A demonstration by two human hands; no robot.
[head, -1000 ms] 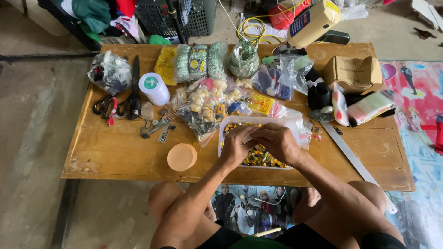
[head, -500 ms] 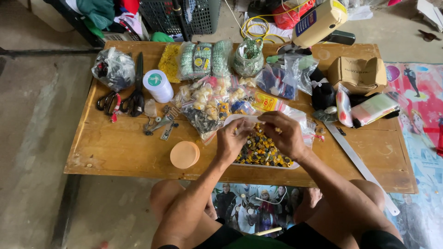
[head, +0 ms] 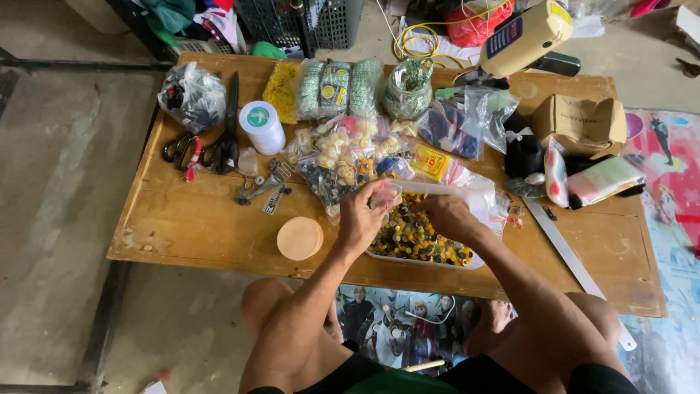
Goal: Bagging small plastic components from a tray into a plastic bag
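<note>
The left hand [head: 362,215] and right hand [head: 446,217] meet over a white tray [head: 477,195] of small dark and yellow buttons [head: 412,237] at the desk's [head: 189,219] near edge; whether their fingers pinch anything cannot be told. A round peach lid [head: 300,238] lies just left.

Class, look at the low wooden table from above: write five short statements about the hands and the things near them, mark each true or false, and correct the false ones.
1. Both hands, left hand and right hand, are over the white rectangular plastic tray of small dark and yellow beads. True.
2. The round peach-coloured plastic lid lies inside the tray. False: it lies on the wooden table, left of the tray.
3. The black-handled scissors lie left of the white cylindrical spool. True.
4. The long flat metal ruler stands upright. False: it lies flat at the table's right.
5. The brown cardboard box is at the table's left end. False: it is at the right.
</note>
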